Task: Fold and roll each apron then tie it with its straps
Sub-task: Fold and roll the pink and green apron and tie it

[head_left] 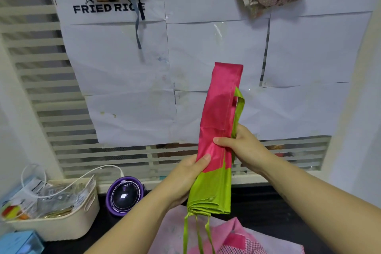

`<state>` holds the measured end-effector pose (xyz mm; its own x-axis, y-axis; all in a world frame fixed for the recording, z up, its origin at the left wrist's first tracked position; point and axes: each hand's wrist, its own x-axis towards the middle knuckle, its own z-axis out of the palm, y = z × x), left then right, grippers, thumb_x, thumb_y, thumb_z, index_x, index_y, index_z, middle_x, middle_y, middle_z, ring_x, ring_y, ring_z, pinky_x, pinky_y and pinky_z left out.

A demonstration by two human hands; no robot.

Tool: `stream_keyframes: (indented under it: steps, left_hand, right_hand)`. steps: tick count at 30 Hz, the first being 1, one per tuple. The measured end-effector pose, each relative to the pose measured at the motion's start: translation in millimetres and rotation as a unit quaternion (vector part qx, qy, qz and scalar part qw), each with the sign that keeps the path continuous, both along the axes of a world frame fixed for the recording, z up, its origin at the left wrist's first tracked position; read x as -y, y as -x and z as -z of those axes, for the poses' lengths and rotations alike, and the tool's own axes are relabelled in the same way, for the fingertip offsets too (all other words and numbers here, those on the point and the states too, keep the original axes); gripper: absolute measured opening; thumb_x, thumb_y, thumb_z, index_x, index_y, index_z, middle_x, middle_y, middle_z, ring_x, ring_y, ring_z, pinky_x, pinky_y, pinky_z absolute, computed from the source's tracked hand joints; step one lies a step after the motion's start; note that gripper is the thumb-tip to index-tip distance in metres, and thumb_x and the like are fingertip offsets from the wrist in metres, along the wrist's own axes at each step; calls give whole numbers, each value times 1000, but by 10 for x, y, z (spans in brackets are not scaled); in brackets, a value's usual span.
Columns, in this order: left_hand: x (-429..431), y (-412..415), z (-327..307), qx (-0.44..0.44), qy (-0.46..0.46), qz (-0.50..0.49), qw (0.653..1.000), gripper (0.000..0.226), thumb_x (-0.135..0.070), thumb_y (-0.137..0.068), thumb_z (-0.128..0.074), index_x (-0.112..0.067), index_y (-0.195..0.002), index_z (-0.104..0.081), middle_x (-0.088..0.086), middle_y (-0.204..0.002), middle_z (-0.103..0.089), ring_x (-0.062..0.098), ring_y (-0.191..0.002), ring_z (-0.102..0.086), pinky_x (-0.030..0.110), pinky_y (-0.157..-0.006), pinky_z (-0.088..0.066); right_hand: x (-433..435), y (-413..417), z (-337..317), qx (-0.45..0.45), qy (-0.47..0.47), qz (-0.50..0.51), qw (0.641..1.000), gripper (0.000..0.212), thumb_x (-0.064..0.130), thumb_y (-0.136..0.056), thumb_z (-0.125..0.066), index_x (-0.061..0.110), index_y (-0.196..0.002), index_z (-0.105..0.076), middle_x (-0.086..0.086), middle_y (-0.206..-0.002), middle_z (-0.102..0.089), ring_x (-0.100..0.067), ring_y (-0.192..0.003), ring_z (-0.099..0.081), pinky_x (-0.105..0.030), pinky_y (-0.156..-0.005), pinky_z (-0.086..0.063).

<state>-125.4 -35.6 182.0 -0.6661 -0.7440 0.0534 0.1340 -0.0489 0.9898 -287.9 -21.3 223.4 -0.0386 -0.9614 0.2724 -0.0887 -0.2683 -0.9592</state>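
Head cam: you've got the pink and green apron (220, 130) folded into one long narrow strip, standing upright in the air in front of the paper-covered wall (206, 47). Your left hand (185, 181) wraps around the lower part where pink meets green, thumb on the front. Your right hand (245, 148) grips the strip just above it, thumb laid across the pink face. Green straps (198, 233) dangle from the bottom end over another pink apron (237, 239) lying on the dark counter (268, 208). A beige basket (68, 218) sits off to the left.
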Motion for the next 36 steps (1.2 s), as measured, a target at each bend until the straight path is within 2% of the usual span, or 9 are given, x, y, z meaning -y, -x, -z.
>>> stream_keyframes:
  steps: [3, 8, 11, 15, 19, 22, 25, 31, 36]
  left_hand:
    - [-50, -6, 14, 47, 43, 3, 998, 33, -38, -83, -52, -15, -103, -64, -4, -84, -73, 6, -75, -67, 19, -69, -51]
    - [-59, 6, 46, 28, 23, 21, 999, 31, -34, -82, -53, -14, -102, -64, -3, -82, -73, 7, -72, -68, 20, -68, -52]
    - [-47, -27, 46, 10, -15, 31, 999, 30, -32, -82, -53, -11, -101, -65, 0, -81, -73, 8, -69, -68, 20, -65, -52]
    - [0, -123, 6, -10, -85, 53, 995, 17, -21, -89, -54, -6, -91, -61, 0, -67, -68, 6, -56, -63, 18, -53, -50]
    - [62, -169, -30, -11, -103, 73, 992, 26, -17, -79, -68, -7, -103, -69, 16, -106, -55, 17, -84, -56, 24, -73, -50]
    - [74, -183, -22, -13, -95, 61, 993, 15, -6, -79, -69, -6, -93, -70, 7, -88, -67, 12, -72, -62, 22, -66, -52]
    - [105, -230, -1, 4, -112, 52, 992, 16, -10, -79, -63, -4, -94, -64, 11, -85, -63, 14, -69, -62, 25, -69, -54]
    - [221, -351, -49, 0, -262, 78, 962, 60, -52, -87, -59, -6, -124, -62, 23, -129, -52, 36, -121, -47, 49, -115, -26]
    - [124, -392, -112, -23, -238, 149, 960, 67, -30, -57, -91, -2, -113, -69, 22, -112, -64, 30, -96, -65, 44, -96, -47]
  right_hand:
    - [17, 19, 7, 31, -7, -8, 999, 25, 7, -85, -66, 15, -108, -62, -1, -95, -73, -16, -85, -70, -27, -71, -57]
    - [55, 49, 23, 15, -20, -1, 1000, 18, 4, -87, -64, 13, -102, -67, -2, -92, -74, -13, -82, -70, -25, -71, -56]
    - [48, 65, 15, -62, 28, 3, 998, 21, 1, -87, -63, 21, -89, -68, 2, -88, -72, -9, -80, -67, -24, -77, -54]
    - [-16, 120, -51, -180, 84, -32, 980, 27, 1, -81, -68, 25, -67, -65, 19, -55, -60, 11, -54, -53, -8, -53, -41]
    - [28, 206, -13, -273, 147, -29, 950, 46, -14, -81, -63, 22, -108, -69, 16, -104, -68, 10, -96, -62, -12, -86, -48]
    - [116, 246, 26, -354, 184, -9, 917, 50, -18, -76, -57, 10, -115, -68, 7, -115, -65, 11, -106, -57, -15, -96, -46]
    - [154, 259, 49, -432, 224, -22, 873, 48, -6, -71, -53, 12, -112, -71, 4, -122, -63, -1, -112, -56, -10, -98, -41]
    - [177, 337, -10, -487, 268, -30, 830, 40, -2, -76, -64, 18, -110, -71, 2, -124, -64, -1, -112, -54, -7, -94, -40]
    - [182, 343, 20, -493, 262, -45, 828, 43, -4, -75, -63, 19, -111, -71, 6, -125, -62, 7, -111, -48, -3, -94, -37]
